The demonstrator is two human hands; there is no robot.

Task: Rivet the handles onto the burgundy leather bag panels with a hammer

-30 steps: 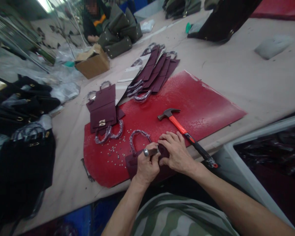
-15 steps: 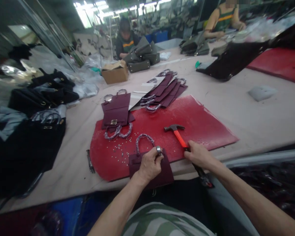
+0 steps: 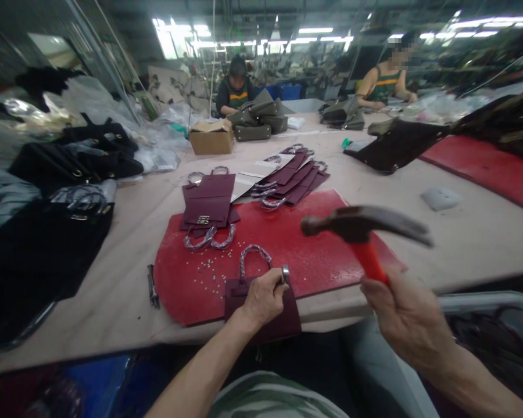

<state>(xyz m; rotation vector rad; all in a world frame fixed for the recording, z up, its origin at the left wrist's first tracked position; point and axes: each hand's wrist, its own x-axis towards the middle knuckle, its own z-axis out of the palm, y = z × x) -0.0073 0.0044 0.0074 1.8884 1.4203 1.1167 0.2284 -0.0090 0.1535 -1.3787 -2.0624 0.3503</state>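
My right hand (image 3: pixel 407 316) grips hammer (image 3: pixel 366 229) raised, right of metal punch (image 3: pixel 285 274); left hand (image 3: pixel 261 299) pinches punch upright on maroon panel (image 3: pixel 283 322).

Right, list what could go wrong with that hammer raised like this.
1. The left hand pinches a small metal punch upright on the maroon bag panel; the fingers sit right beside the strike point, so a slightly off blow from the hammer in the right hand may hit them.
2. The panel overhangs the table edge, so it may shift.
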